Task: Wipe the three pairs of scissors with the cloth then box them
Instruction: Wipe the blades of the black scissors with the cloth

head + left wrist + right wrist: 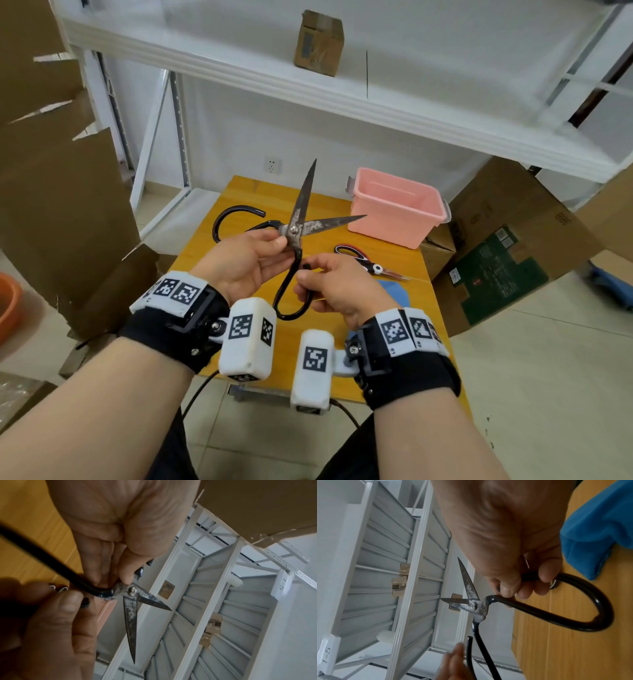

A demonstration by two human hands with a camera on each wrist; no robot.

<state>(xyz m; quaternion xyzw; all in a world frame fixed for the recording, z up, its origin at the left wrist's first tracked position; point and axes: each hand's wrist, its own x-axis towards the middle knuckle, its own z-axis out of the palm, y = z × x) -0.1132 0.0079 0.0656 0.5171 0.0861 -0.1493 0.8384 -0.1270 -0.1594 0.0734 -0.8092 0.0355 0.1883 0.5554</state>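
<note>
Large black-handled scissors are held up over the yellow table, their stained blades spread wide apart. My left hand pinches one handle arm just below the pivot. My right hand grips the other handle loop. A second pair of scissors, with red-and-black handles and a white pivot, lies on the table to the right. The blue cloth lies beside my right hand, partly hidden by it, and shows again in the right wrist view. The open pink box stands at the back right. No third pair is visible.
White metal shelving overhangs the table, with a small cardboard box on it. Big cardboard cartons stand at the left and the right. An orange basin sits on the floor at far left.
</note>
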